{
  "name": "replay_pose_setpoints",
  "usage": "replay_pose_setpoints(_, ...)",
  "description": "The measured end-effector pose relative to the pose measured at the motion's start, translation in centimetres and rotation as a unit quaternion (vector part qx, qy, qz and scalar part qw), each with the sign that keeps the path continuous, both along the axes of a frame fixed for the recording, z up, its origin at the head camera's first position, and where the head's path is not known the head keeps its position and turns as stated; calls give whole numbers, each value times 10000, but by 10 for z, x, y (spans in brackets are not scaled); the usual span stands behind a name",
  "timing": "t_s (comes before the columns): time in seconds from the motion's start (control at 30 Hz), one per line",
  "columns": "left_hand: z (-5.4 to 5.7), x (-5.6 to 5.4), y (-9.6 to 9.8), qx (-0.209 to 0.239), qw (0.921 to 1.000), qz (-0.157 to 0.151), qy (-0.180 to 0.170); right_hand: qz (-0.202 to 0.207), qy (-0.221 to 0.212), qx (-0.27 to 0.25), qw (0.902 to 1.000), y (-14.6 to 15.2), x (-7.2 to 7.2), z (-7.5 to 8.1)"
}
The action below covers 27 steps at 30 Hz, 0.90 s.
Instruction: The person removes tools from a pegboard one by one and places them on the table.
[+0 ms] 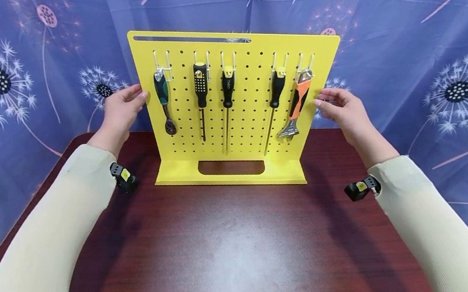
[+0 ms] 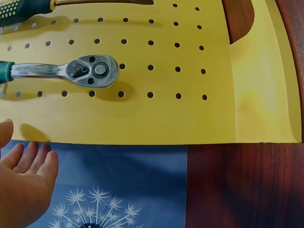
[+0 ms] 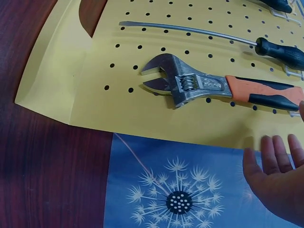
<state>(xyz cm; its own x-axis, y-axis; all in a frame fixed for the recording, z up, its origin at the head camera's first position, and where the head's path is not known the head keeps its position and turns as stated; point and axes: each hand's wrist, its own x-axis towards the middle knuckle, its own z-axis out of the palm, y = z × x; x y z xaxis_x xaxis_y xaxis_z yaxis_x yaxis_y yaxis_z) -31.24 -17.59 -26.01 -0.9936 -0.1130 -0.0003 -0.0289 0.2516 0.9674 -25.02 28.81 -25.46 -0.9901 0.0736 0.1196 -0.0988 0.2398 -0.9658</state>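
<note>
A yellow pegboard stands upright on the table, tools hanging from its white hooks. At its left edge is my left hand, fingers loosely extended and fingertips right at the rim. The ratchet wrench with a green and black handle hangs nearest to that hand. Beside the right edge my right hand is held with relaxed fingers, thumb apart from them. Closest to it hangs an adjustable wrench with an orange and black handle. Neither hand holds a tool.
Between the two wrenches hang a screwdriver with a dotted black-and-yellow handle and two black-handled screwdrivers, one left of centre and one further right. Under the board lies a dark red wooden table. A blue dandelion-print curtain hangs behind.
</note>
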Motion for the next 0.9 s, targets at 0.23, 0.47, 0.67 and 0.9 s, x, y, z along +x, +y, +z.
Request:
replay_pose_setpoints(0.23, -5, -5, 0, 96, 9999, -1, -97, -71, 317, -319, 9990, -5, -4, -8)
replay_pose_setpoints(0.47, -7, -6, 5, -44, 9999, 162, 43, -224, 295, -507, 9980, -12, -10, -12)
replay_pose_setpoints(0.67, -6, -5, 11, 8, 9995, 330, 22, -190, 272, -812, 9961, -13, -16, -14)
replay_pose_setpoints(0.9, -8, -8, 14, 395, 9979, 497, 108, -159, 341, -1159, 9926, -16, -21, -17)
